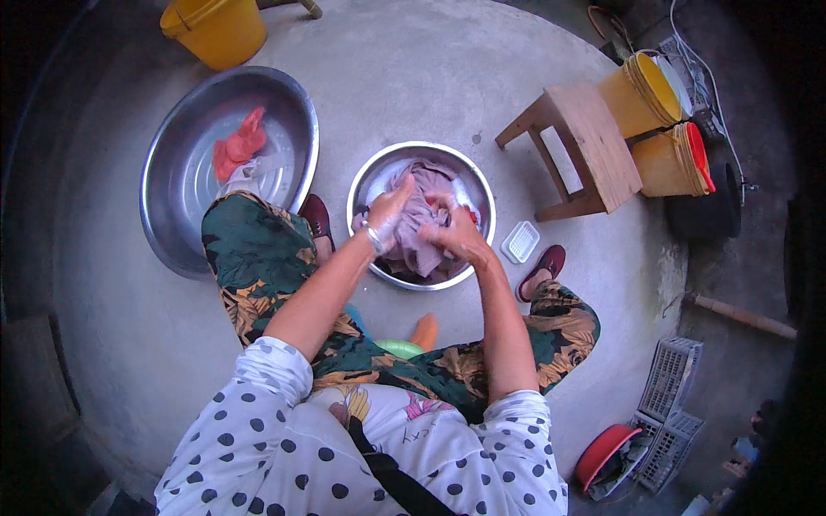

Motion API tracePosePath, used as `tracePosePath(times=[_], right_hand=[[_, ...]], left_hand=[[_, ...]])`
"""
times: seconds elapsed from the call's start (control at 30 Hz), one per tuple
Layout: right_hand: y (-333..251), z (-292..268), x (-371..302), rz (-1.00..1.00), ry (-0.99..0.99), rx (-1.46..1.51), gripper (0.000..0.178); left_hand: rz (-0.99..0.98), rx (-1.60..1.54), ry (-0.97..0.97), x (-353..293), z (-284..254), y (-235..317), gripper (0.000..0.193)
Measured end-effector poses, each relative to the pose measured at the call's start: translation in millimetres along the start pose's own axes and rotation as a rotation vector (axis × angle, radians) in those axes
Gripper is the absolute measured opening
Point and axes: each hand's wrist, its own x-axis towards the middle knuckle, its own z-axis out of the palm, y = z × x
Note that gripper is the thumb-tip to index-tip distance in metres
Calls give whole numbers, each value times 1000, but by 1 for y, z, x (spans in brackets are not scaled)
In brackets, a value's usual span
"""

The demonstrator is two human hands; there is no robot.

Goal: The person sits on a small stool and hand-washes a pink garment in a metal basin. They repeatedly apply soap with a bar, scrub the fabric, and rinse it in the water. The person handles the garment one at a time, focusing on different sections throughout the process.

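Note:
A round metal basin (487,185) stands on the floor between my feet, with a wet mauve garment (420,225) bunched up in it. My left hand (389,211), with a bracelet at the wrist, grips the cloth from the left side. From the right, my right hand (456,238) holds another part of it, thumb toward the middle. Folds of cloth hide some of the fingertips. Whitish suds or water show at the basin's far side, and a bit of red cloth (474,215) lies at its right edge.
At the left is a large metal basin (153,206) with a coral-red cloth (240,144) inside. A yellow bucket (219,39) stands behind it. On the right are a white soap dish (520,242), a wooden stool (594,142), yellow buckets (638,95), grey crates (671,377) and a red basin (594,460).

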Motion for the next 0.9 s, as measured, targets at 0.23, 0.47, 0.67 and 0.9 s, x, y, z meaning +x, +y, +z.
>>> tracePosePath(times=[0.23,0.47,0.67,0.9], right_hand=[[5,-41,-8,345,-242,209,32],[13,-29,-4,241,421,666,31],[-11,73,-28,-432,418,-205,17],[7,45,-9,298,417,-257,33]], left_hand=[[388,1536,-355,7,-27,-1,54],[25,358,-62,10,-11,-25,61],[-20,-342,-212,-4,-11,-52,45],[-200,-279,-145,3,-10,-72,23]])
